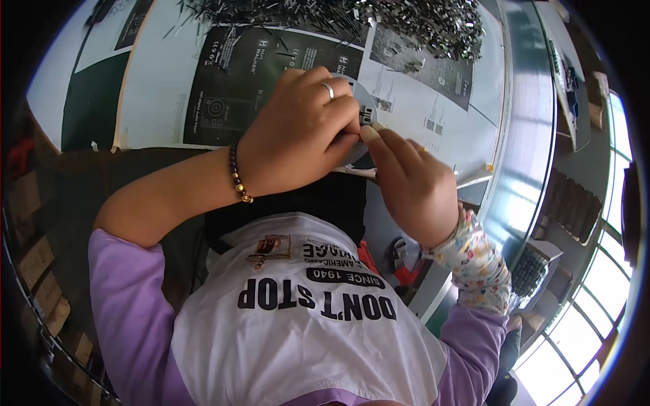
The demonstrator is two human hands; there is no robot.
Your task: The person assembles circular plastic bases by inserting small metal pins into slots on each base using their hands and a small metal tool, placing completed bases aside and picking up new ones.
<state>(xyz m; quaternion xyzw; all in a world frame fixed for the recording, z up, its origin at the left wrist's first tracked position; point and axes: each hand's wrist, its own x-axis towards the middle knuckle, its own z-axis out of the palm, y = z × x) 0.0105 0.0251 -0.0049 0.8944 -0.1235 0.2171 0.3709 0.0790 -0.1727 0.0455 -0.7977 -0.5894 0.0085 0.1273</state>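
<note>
My left hand (305, 128), with a ring and a beaded bracelet, is closed in a pinch at the near edge of the table. My right hand (416, 189) meets it there, thumb and fingertips pressed together. What the fingertips hold is hidden or too small to name. Just beside and partly under the fingers lies a grey, rounded flat piece (365, 91) with small dark marks on it. Beyond my hands spreads a pile of small shiny metal pieces (433, 27). To its left lie many thin dark metal strips (271, 12).
Black printed sheets (223, 88) and a white printed sheet (433, 122) cover the table. A glass-like edge (531, 135) runs along the right side. Stacked dark pieces (572, 203) stand farther right, near bright windows (575, 331). Wooden blocks (47, 271) line the left.
</note>
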